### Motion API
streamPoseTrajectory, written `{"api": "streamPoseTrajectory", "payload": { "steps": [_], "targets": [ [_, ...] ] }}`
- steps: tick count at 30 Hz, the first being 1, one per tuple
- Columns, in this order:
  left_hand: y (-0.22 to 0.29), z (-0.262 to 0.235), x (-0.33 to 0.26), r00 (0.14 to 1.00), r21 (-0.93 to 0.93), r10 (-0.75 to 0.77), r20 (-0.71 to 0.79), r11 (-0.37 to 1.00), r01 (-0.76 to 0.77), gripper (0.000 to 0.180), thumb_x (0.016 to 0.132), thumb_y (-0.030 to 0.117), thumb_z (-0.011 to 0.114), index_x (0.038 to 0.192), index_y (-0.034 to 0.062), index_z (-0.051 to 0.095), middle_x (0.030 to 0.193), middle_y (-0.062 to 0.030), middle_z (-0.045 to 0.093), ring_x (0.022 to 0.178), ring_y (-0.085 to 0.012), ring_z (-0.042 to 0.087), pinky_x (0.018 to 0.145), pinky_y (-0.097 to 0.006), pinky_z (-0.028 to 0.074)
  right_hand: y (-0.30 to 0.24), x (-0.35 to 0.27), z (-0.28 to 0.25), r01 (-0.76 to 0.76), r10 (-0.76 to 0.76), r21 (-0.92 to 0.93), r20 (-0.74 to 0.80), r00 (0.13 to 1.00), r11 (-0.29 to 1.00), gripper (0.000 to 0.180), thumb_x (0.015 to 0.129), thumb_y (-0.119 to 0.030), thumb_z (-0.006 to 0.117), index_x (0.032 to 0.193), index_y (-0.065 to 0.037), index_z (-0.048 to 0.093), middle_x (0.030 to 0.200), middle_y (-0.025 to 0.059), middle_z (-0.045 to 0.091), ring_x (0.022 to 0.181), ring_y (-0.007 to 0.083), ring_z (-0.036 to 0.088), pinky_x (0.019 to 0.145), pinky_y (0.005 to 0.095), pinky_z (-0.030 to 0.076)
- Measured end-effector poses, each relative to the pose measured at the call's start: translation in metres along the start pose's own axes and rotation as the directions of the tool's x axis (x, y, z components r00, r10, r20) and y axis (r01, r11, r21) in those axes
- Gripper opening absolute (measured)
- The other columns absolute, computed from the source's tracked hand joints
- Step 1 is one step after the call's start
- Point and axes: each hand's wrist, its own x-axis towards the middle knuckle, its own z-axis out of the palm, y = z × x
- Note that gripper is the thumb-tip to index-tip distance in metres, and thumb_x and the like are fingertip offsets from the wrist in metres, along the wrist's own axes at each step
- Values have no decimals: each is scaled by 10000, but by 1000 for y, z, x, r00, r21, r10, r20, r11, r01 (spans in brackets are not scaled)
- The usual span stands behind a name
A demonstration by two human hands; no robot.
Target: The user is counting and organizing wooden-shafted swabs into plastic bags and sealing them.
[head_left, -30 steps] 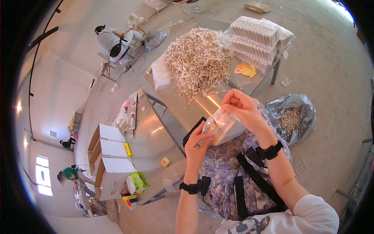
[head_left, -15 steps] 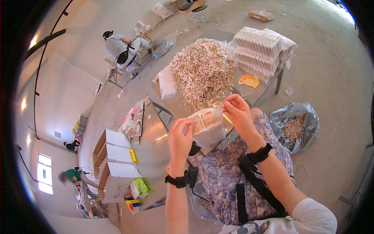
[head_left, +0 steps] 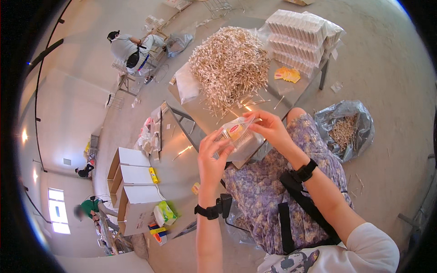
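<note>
My left hand (head_left: 213, 152) grips the left side of a clear plastic bag (head_left: 248, 150), its fingers bent round it. Inside the bag are cotton swabs in a row and a yellow label card (head_left: 235, 132). At the bag's upper right edge, my right hand (head_left: 269, 129) pinches the film between thumb and fingers. The bag is held over the near edge of the metal table (head_left: 189, 109). Just beyond it rises a big heap of loose cotton swabs (head_left: 230, 66), several of them strewn toward my hands.
Stacked swab packs (head_left: 298, 38) and yellow cards (head_left: 287, 74) lie at the table's right end. On the floor, right, a grey plastic bag (head_left: 362, 132) holds swabs. Left are open cartons (head_left: 136, 177), a yellow tube (head_left: 154, 175) and a green packet (head_left: 167, 213). Other people work farther off.
My right hand has come left, nearer my left hand, drawing the bag's upper edge with it. The bag is tilted differently. The whole view has shifted slightly, so the table appears higher.
</note>
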Motion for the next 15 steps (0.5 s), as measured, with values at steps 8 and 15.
{"api": "streamPoseTrajectory", "payload": {
  "steps": [8,15],
  "targets": [
    [-20,29,-19,967,-34,-66,-245,998,60,107,817,0,723,922,22,727,967,-95,711,941,-216,646,833,-315,514,-14,-2,0,-33,30,35,74,997,999,193,930,-106,647,1105,-25,655,1213,66,661,1051,118,599,917,280,475],
    [-11,18,-17,978,-166,-131,-162,981,104,100,811,38,729,907,23,706,986,-101,702,921,-254,637,809,-339,499,-15,-3,-4,47,-50,-125,-16,999,991,166,928,-172,673,1013,-34,710,1003,0,687,886,93,597,774,252,454]
  ]
}}
